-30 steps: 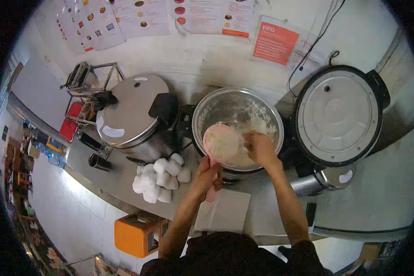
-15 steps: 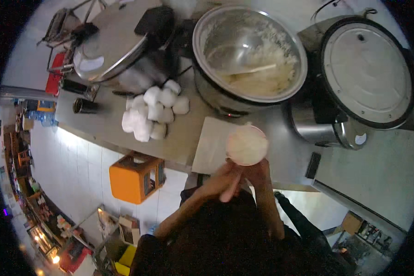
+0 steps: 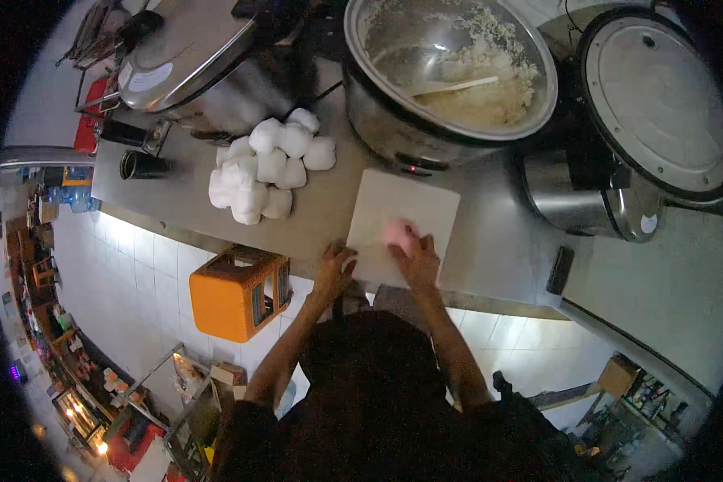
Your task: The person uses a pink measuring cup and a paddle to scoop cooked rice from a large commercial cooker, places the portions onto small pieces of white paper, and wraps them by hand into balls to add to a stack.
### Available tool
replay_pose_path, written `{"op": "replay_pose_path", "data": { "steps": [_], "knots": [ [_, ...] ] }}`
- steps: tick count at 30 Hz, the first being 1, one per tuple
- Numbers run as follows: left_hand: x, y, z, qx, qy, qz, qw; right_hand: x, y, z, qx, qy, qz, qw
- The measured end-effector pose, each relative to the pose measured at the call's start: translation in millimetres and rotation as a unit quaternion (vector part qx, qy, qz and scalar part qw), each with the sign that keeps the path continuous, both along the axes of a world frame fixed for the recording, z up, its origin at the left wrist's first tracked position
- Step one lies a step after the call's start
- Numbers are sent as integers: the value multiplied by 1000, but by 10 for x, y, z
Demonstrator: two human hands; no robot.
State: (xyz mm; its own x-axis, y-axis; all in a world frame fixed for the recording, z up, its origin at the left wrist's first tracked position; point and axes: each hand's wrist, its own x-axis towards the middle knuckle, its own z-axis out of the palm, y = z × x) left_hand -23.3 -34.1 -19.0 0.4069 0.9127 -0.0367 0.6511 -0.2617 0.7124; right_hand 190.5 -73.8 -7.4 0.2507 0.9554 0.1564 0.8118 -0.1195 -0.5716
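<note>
My right hand [image 3: 418,263] has its fingers around a small pink bowl [image 3: 399,233], which appears to sit upside down on a square white board [image 3: 410,193]. The bowl is slightly blurred, and its contents are out of sight. At the board's near left corner rests my left hand [image 3: 333,271], fingers curved and apart, with nothing visible in it. Beyond the board stands a large cooker pot [image 3: 394,145] of white rice [image 3: 490,96], a pale paddle [image 3: 458,85] lying across the rice. Several white rounded bundles [image 3: 257,169] are heaped to the left.
A lidded metal cooker [image 3: 217,100] stands at the far left, near a black cup [image 3: 143,165]. To the right is another cooker [image 3: 566,197] with its round lid [image 3: 659,104] raised. A dark block [image 3: 561,270] lies by the counter's edge; an orange stool [image 3: 225,301] stands below.
The pink bowl, held rice-side up in both hands before, is now down on the board under my right hand. My left hand has moved left, away from it. The view has shifted slightly.
</note>
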Motion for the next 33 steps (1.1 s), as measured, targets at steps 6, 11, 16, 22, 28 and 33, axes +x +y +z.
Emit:
{"op": "replay_pose_path", "data": {
  "steps": [6,11,16,22,28,33],
  "knots": [
    [49,96,-161,24,-52,-17,998,299,405,287,33,-29,46,998],
    [-13,80,-363,47,-42,-31,998,168,753,1774,231,28,-48,971],
    [79,192,-344,91,35,-82,992,656,1942,2653,270,-121,-17,955],
    [283,470,63,-47,29,-35,998,849,2053,2537,239,-156,21,958],
    [278,641,-205,-132,-34,-12,991,301,363,1259,-127,-61,-26,990],
    [274,752,-160,-213,-42,-38,975,151,-532,175,-158,-107,-67,979]
  ]
}}
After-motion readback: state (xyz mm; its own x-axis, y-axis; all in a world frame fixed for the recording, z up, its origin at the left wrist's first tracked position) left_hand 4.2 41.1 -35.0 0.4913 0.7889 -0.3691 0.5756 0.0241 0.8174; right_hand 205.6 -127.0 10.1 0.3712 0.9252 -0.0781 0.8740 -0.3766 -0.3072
